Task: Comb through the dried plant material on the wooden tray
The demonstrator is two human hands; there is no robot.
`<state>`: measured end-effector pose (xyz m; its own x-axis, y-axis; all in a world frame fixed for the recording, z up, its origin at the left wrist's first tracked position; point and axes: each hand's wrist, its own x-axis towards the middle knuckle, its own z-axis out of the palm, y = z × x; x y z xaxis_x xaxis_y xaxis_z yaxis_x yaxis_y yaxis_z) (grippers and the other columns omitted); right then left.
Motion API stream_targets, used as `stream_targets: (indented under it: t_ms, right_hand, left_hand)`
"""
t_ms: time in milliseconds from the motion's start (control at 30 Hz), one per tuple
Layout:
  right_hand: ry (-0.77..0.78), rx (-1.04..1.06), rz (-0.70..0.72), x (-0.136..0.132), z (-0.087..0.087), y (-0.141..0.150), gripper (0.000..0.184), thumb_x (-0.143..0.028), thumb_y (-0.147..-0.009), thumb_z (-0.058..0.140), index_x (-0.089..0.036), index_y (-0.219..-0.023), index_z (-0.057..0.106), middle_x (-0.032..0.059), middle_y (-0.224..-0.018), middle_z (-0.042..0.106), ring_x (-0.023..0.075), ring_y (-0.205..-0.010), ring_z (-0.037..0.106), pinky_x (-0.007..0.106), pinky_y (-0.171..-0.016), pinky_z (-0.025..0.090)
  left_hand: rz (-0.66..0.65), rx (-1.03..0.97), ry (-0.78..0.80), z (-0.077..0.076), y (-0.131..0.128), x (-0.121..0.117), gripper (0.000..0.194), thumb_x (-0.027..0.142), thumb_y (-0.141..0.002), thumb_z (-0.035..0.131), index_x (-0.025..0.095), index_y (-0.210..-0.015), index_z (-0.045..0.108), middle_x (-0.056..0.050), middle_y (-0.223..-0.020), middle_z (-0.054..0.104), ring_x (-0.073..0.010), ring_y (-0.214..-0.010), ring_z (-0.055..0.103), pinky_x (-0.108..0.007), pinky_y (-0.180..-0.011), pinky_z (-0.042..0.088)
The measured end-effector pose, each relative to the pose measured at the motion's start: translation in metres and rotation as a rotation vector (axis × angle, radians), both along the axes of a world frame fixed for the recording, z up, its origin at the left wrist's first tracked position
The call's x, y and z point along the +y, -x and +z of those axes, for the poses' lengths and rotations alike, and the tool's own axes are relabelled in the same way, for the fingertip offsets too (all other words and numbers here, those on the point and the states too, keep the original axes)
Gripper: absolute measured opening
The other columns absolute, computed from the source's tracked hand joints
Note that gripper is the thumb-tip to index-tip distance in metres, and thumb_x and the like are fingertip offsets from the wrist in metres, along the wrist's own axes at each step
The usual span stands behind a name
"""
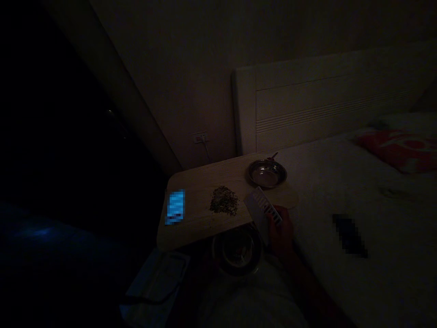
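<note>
My right hand [282,230] is closed around a pale flat piece, like a card or thin packet with dark printed marks [259,205], held tilted over the table's near right edge. To its left, a loose heap of small dark bits, like dried leaves or seeds [223,200], lies on the wooden table [194,182]. Just below the table edge, a round metal bowl [239,250] sits close to my body. At its left side a very dim reddish shape seems to be my left hand [210,264]; darkness hides its fingers.
A shiny metal bowl [266,173] stands at the table's back right, a thin handle behind it. A lit, blurred screen [175,207] lies at the left. The bed [317,182] adjoins on the right, with a dark blurred object [348,234]. A bag [157,282] is low left.
</note>
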<state>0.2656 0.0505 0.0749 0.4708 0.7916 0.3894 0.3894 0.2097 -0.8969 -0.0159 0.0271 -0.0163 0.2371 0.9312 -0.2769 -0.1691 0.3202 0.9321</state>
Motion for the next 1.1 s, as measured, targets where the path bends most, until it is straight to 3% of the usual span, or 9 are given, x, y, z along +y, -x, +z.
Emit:
stream_targets:
  t_ms: [300,500,633,900,1100]
  right_hand:
    - [0.013,0.031,-0.048,0.011,-0.002,-0.004,0.025,-0.040,-0.089,0.057,-0.020,-0.102,0.056,0.0050,-0.086,0.065,0.0207,-0.072,0.060,0.033,-0.066,0.048]
    - [-0.046,0.070,-0.069,0.021,0.008,-0.010,0.024,-0.039,-0.089,0.058,-0.019,-0.102,0.055,0.0056,-0.089,0.064,0.0207,-0.075,0.060,0.032,-0.067,0.047]
    - [-0.071,0.014,-0.136,0.028,0.012,-0.023,0.023,-0.038,-0.089,0.057,-0.019,-0.101,0.056,0.0051,-0.088,0.065,0.0206,-0.075,0.059,0.032,-0.068,0.046]
    - [-0.063,-0.101,-0.028,0.033,0.010,-0.026,0.019,-0.033,-0.091,0.052,-0.019,-0.102,0.059,0.0077,-0.092,0.067,0.0237,-0.081,0.062,0.036,-0.073,0.049]
    - [-0.058,-0.197,0.056,0.031,0.012,-0.007,0.019,-0.029,-0.093,0.045,-0.021,-0.105,0.058,0.0088,-0.097,0.066,0.0258,-0.089,0.062,0.041,-0.081,0.049]
  left_hand:
    - [0.000,-0.078,-0.022,-0.005,-0.003,0.003,0.084,0.046,-0.058,0.089,0.021,-0.133,0.063,-0.015,-0.149,0.052,-0.0419,-0.149,0.019,-0.056,-0.122,0.010]
    - [-0.016,-0.093,-0.061,0.007,-0.007,0.001,0.080,0.047,-0.061,0.087,0.024,-0.135,0.063,-0.011,-0.153,0.047,-0.0398,-0.150,0.021,-0.051,-0.124,0.013]
    - [-0.040,-0.130,-0.084,0.006,-0.007,0.001,0.083,0.050,-0.065,0.084,0.023,-0.139,0.058,-0.011,-0.155,0.046,-0.0407,-0.149,0.023,-0.055,-0.122,0.015]
    - [-0.019,-0.140,-0.031,-0.015,-0.005,0.002,0.087,0.049,-0.062,0.086,0.022,-0.139,0.057,-0.013,-0.150,0.051,-0.0428,-0.147,0.027,-0.056,-0.121,0.019]
    - [-0.010,-0.102,-0.059,-0.011,-0.004,0.000,0.080,0.047,-0.064,0.085,0.021,-0.136,0.060,-0.013,-0.152,0.050,-0.0420,-0.148,0.025,-0.055,-0.121,0.017]
